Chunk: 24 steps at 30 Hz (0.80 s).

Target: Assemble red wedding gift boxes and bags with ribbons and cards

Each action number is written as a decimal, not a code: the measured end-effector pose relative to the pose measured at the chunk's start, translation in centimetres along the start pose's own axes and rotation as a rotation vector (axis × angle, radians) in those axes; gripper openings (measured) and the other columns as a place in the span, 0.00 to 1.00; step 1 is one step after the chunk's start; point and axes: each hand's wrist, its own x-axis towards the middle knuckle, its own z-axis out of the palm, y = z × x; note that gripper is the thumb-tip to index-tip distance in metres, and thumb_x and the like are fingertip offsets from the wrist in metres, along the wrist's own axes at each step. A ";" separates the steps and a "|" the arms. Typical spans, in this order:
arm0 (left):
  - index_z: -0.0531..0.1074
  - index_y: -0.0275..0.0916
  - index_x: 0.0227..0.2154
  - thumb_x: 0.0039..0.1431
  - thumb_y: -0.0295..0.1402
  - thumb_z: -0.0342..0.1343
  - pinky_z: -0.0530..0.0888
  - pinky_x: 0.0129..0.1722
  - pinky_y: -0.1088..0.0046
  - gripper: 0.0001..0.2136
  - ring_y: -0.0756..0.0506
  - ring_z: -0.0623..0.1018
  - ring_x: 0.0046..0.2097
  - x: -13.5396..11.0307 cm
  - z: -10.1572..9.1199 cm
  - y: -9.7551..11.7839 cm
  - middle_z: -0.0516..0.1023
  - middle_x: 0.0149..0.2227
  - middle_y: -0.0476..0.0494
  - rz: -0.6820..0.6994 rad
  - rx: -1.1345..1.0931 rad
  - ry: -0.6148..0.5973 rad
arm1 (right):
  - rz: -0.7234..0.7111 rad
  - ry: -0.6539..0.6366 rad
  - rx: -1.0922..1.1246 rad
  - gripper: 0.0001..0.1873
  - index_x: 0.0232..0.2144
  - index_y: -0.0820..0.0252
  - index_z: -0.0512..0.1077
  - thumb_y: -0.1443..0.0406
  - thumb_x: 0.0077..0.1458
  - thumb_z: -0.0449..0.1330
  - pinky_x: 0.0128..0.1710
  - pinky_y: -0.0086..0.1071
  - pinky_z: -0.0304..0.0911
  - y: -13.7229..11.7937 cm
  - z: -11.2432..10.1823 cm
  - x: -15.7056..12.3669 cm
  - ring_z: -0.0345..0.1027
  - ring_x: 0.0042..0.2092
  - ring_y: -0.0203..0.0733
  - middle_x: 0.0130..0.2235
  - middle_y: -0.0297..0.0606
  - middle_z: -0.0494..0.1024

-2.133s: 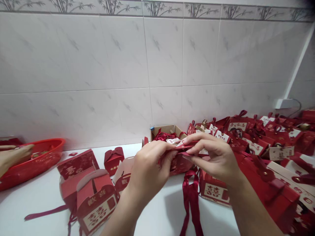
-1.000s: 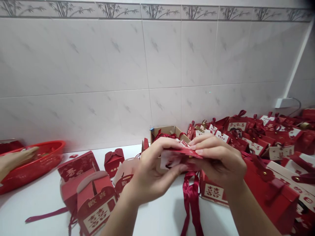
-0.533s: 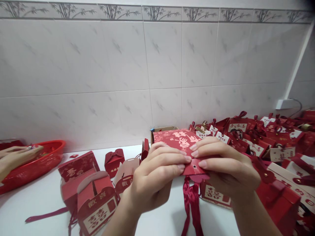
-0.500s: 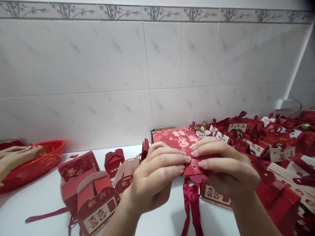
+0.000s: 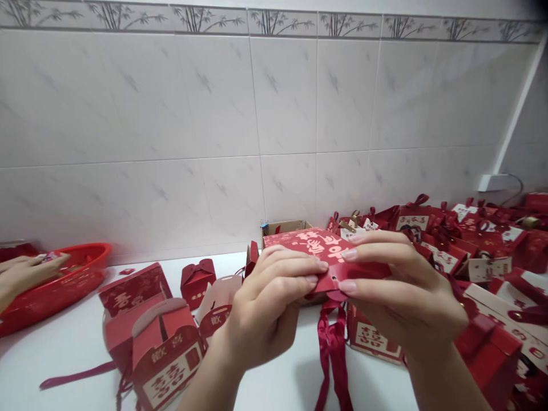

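Note:
Between my two hands is a red gift box (image 5: 310,244) with gold lettering, raised above the white table. My left hand (image 5: 274,291) grips its left side, fingers curled over the top and thumb hidden beneath. On the right, my right hand (image 5: 398,285) holds the other side, its fingers bent over the flap. A small hole shows in the flap between my fingertips. From the box's near edge a dark red ribbon (image 5: 331,354) hangs in two tails.
Open red boxes (image 5: 165,348) stand at the left, near a small closed box (image 5: 197,282). Another person's hand (image 5: 29,274) reaches over a red basin (image 5: 64,291). Many finished-looking red boxes (image 5: 454,240) crowd the right side. A cardboard box (image 5: 286,227) sits against the tiled wall.
The flap's near edge has tipped up slightly. My right hand has shifted a little to the right, its fingers spreading farther apart. The left hand has barely moved.

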 end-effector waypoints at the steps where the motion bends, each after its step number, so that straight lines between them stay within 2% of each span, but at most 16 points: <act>1: 0.67 0.38 0.42 0.53 0.14 0.50 0.77 0.44 0.58 0.16 0.43 0.78 0.46 -0.1 0.0 0.0 0.79 0.43 0.37 -0.003 -0.005 -0.001 | -0.005 0.000 -0.004 0.15 0.34 0.54 0.75 0.78 0.50 0.60 0.45 0.45 0.70 0.0 0.0 0.0 0.68 0.48 0.46 0.43 0.38 0.74; 10: 0.68 0.37 0.43 0.55 0.14 0.51 0.77 0.46 0.62 0.15 0.45 0.77 0.47 -0.2 0.2 0.3 0.77 0.44 0.39 -0.121 -0.104 0.082 | -0.044 0.021 -0.025 0.12 0.33 0.52 0.76 0.74 0.56 0.57 0.42 0.46 0.69 0.0 -0.1 0.1 0.68 0.47 0.47 0.40 0.37 0.75; 15: 0.68 0.37 0.42 0.57 0.15 0.51 0.78 0.44 0.61 0.13 0.44 0.78 0.45 0.0 0.1 0.5 0.78 0.42 0.38 -0.131 -0.111 0.066 | -0.038 0.005 -0.017 0.11 0.31 0.52 0.76 0.72 0.58 0.56 0.41 0.46 0.68 0.1 -0.1 0.1 0.68 0.47 0.46 0.39 0.36 0.75; 24: 0.70 0.34 0.42 0.53 0.13 0.53 0.78 0.43 0.64 0.16 0.45 0.79 0.44 0.0 0.2 0.4 0.78 0.40 0.39 -0.123 -0.090 0.101 | -0.014 0.011 0.061 0.10 0.32 0.57 0.75 0.76 0.50 0.62 0.42 0.44 0.70 0.0 0.3 0.2 0.70 0.45 0.45 0.39 0.37 0.77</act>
